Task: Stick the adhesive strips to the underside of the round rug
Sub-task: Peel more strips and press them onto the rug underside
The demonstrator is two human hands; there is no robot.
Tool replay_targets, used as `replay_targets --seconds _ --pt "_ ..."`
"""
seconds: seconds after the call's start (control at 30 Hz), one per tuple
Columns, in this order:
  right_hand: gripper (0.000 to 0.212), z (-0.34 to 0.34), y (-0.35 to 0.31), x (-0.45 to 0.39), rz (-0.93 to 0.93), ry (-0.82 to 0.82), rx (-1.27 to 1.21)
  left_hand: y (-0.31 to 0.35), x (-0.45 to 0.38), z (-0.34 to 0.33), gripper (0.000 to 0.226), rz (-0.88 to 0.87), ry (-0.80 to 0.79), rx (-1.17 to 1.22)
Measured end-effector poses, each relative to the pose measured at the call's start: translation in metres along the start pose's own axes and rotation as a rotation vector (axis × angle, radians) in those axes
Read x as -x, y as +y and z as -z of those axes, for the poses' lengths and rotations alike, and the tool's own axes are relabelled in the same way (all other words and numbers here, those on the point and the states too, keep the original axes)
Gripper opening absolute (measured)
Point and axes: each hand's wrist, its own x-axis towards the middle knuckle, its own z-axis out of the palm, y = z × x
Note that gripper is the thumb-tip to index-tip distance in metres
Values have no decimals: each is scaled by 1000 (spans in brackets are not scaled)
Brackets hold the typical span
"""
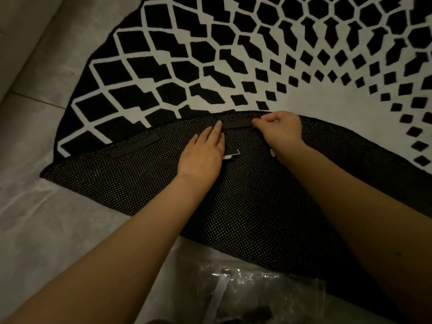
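Rug (233, 54), round and patterned in black and white, lies on the pale floor (35, 206) with its near edge folded back, so the dark dotted underside (233, 206) faces up in the head view. One adhesive strip (135, 146) is already stuck near the folded edge at left. A second strip (237, 124) lies along the fold between the hands. The left hand (201, 157) rests flat, fingers together, its fingertips (219, 125) pressing the strip's left end. The right hand (279, 128) has its grip pinched closed on the strip's right end (likely on the strip or its liner, I cannot tell which).

The strip looks thin, limp and tacky, so it is best held by its ends, kept taut and smoothed down from one end. The rug seems soft and floppy but heavy enough to stay folded.

Under the left hand, partly hidden, lie another dark piece and a white-edged scrap (231, 154), perhaps peeled backing. A crumpled clear plastic bag (257, 293) sits near the body, off the rug. Nothing blocks the strip itself.
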Motion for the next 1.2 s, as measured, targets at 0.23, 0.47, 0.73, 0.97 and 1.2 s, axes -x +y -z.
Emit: replay_targets --seconds 0.23,0.47,0.73,0.97,1.2 --pt "11 -4 10 5 53 123 -14 10 -3 -3 62 4 -21 66" --pt "30 0 10 16 250 245 462 5 -8 -3 64 4 -59 97" --pt "55 1 29 21 749 -173 988 -9 -11 -8 63 -85 -29 188" --pt "59 -2 25 25 772 -199 1150 -7 -7 -7 64 -59 -23 156" --pt "55 36 40 18 613 -46 1138 6 -8 4 62 9 -86 111"
